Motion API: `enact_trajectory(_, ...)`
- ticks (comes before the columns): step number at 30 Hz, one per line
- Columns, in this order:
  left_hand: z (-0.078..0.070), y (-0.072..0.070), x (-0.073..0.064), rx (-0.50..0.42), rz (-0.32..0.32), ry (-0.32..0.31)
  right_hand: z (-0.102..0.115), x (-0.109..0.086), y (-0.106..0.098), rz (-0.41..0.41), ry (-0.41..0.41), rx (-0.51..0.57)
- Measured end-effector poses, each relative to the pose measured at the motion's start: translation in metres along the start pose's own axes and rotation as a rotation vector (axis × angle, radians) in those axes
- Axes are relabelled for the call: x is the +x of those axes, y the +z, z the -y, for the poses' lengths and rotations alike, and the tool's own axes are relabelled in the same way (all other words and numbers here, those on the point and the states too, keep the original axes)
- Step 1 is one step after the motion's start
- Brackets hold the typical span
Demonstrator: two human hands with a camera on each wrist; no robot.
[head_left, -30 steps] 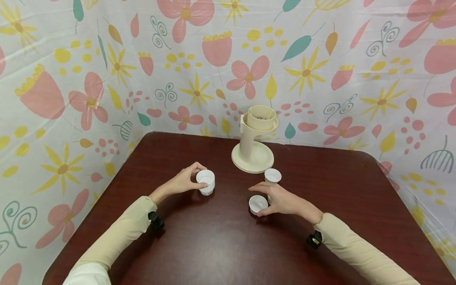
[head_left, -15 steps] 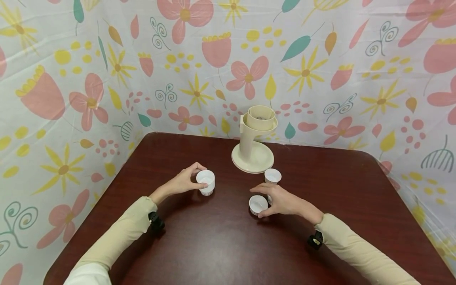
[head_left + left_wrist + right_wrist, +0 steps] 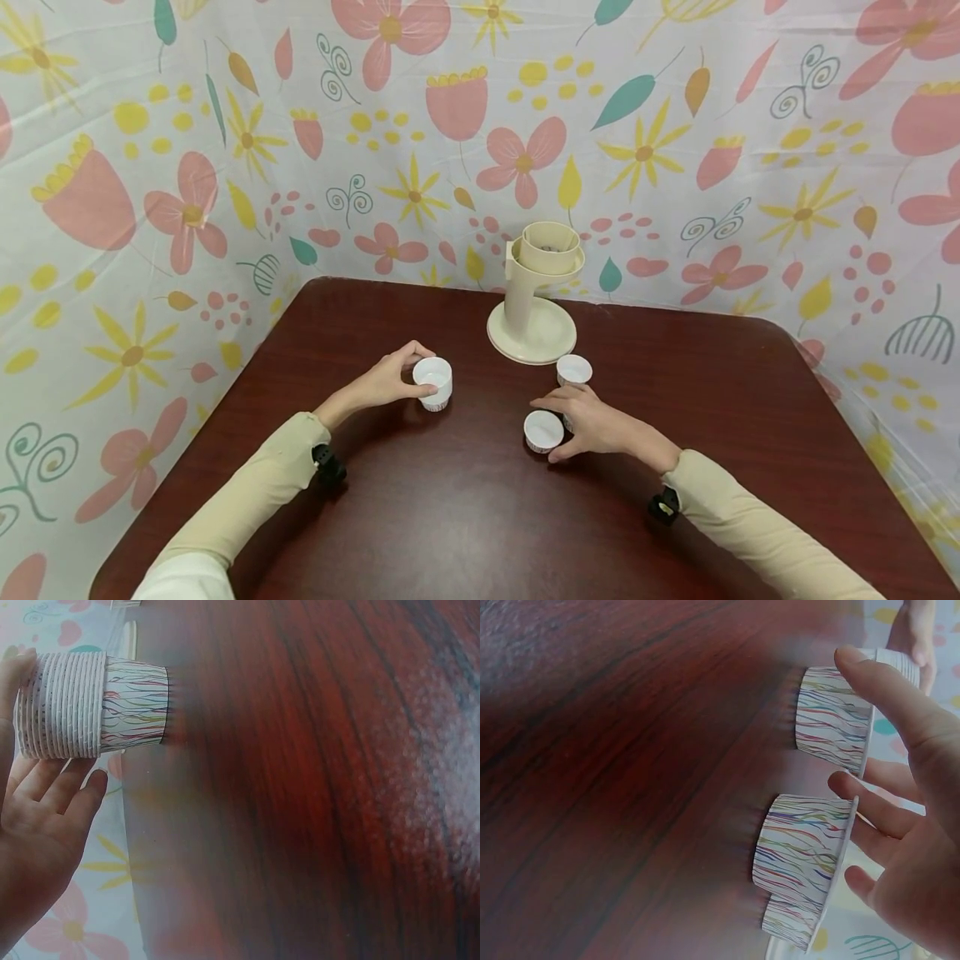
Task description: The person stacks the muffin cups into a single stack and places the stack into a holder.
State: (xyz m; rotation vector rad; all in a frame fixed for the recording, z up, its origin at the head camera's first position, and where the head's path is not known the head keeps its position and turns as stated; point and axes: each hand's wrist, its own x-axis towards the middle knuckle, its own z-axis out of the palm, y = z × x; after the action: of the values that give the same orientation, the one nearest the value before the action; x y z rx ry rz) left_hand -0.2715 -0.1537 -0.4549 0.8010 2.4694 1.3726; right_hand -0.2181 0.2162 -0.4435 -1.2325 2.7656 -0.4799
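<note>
My left hand grips a stack of white paper cups on the left, thumb and fingers around its sides. In the left wrist view, many nested rims show above the lowest cup's coloured wavy lines. My right hand has its thumb and fingers spread beside a single paper cup, which stands upright. A second paper cup stands by the fingers in the right wrist view, mostly hidden by the hand in the head view. Beyond it stands a third paper cup.
A cream stand with a round base and a ring-like top holding a cylinder is at the back of the dark wooden table. A floral curtain hangs close behind and beside the table.
My right hand has shifted slightly to the right, its thumb and fingers drawing away from the nearest cup, which stays put. The left hand and its stack have not moved.
</note>
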Motion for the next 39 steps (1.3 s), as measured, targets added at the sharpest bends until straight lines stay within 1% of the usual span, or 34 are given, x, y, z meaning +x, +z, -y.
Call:
enact_trajectory(5, -0.0008, -0.0001, -0.0003, 0.004, -0.006, 0.008, -0.0012, 0.0018, 0.0016, -0.007, -0.008, -0.005)
enact_trajectory(9, -0.0013, -0.0006, -0.0009, -0.002, -0.003, 0.012, -0.0024, 0.0027, 0.0024, -0.016, -0.02, 0.014)
enact_trajectory(13, -0.0006, -0.0005, -0.0019, -0.012, -0.003, 0.006, -0.0029, 0.0031, 0.0044, -0.044, -0.051, 0.029)
enact_trajectory(17, 0.0014, 0.0003, -0.002, -0.001, -0.011, 0.007, -0.0028, 0.0044, 0.0062, -0.076, -0.092, 0.039)
enact_trajectory(20, 0.0023, 0.0006, -0.0016, 0.001, -0.014, 0.013, -0.002, 0.0055, 0.0056, -0.082, -0.102, 0.071)
enact_trajectory(26, 0.0018, 0.0003, -0.0007, -0.012, -0.007, 0.013, 0.0003, 0.0062, 0.003, -0.077, -0.075, 0.13)
enact_trajectory(33, 0.0023, 0.0008, -0.0005, -0.02, -0.01, 0.017, 0.0017, 0.0091, 0.0053, -0.129, -0.102, 0.174)
enact_trajectory(36, 0.0017, 0.001, -0.0004, -0.022, -0.009, 0.024, 0.0025, 0.0093, 0.0051, -0.144, -0.073, 0.203)
enact_trajectory(39, 0.0018, 0.0012, 0.0002, -0.021, -0.005, 0.021, 0.0037, 0.0094, 0.0043, -0.161, -0.022, 0.231)
